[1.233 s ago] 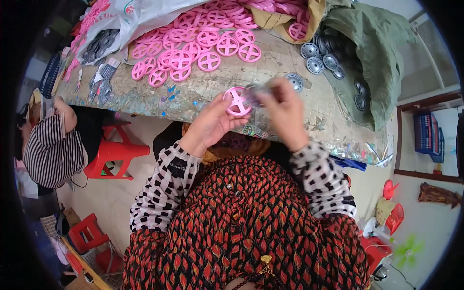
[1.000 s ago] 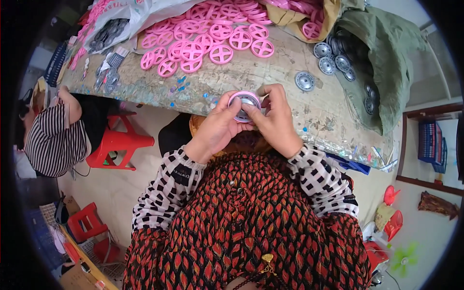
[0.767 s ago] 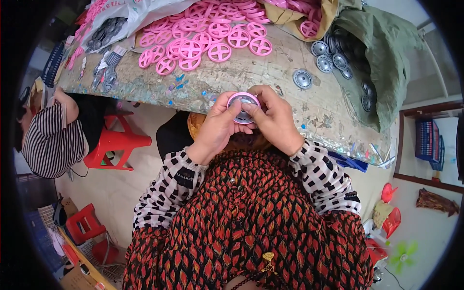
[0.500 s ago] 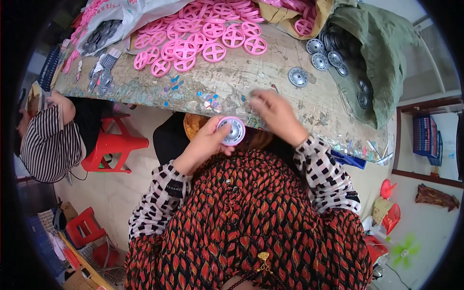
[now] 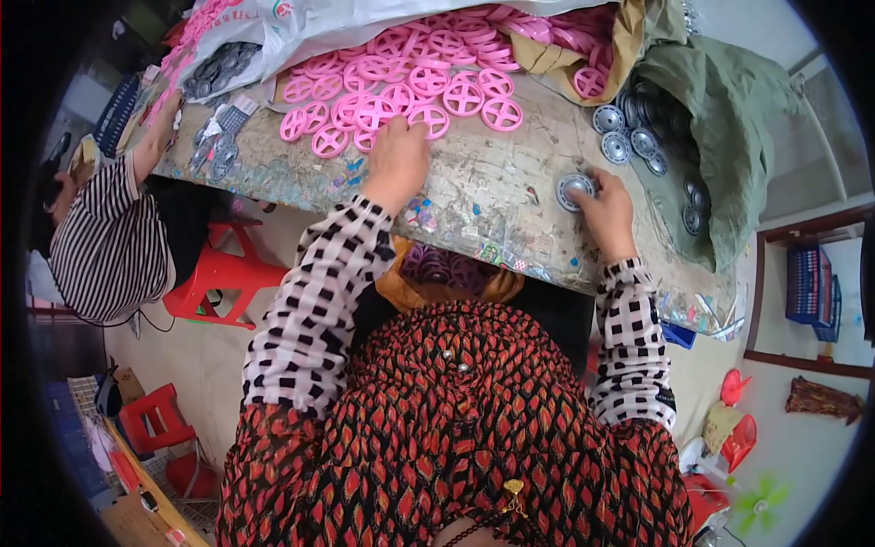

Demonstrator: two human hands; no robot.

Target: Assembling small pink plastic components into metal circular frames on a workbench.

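My left hand (image 5: pixel 398 162) reaches to the near edge of a pile of pink four-spoked plastic wheels (image 5: pixel 463 96). Its fingers are bent down onto one pink wheel (image 5: pixel 375 113), and the hand partly hides the wheels beneath. Farther right, my right hand (image 5: pixel 609 211) grips a grey round wheel disc (image 5: pixel 571 190) lying on the worktable, thumb on its face and fingers at its far edge. Several similar grey discs (image 5: pixel 616 147) lie just beyond, at the mouth of a green sack (image 5: pixel 729 118). At my lap, an orange-brown bag (image 5: pixel 394 281) holds purplish round pieces.
The worn worktable (image 5: pixel 492 182) carries blue scraps near its front edge. A white sack (image 5: pixel 301 32) and a brown sack (image 5: pixel 629 46) stand at the back. Leftward, a person in a striped top (image 5: pixel 114 237) sits by a red stool (image 5: pixel 228 283).
The pink-rimmed disc seen in my left hand is no longer there. That hand has moved up to the pink wheels; my right hand has moved right onto a grey disc.
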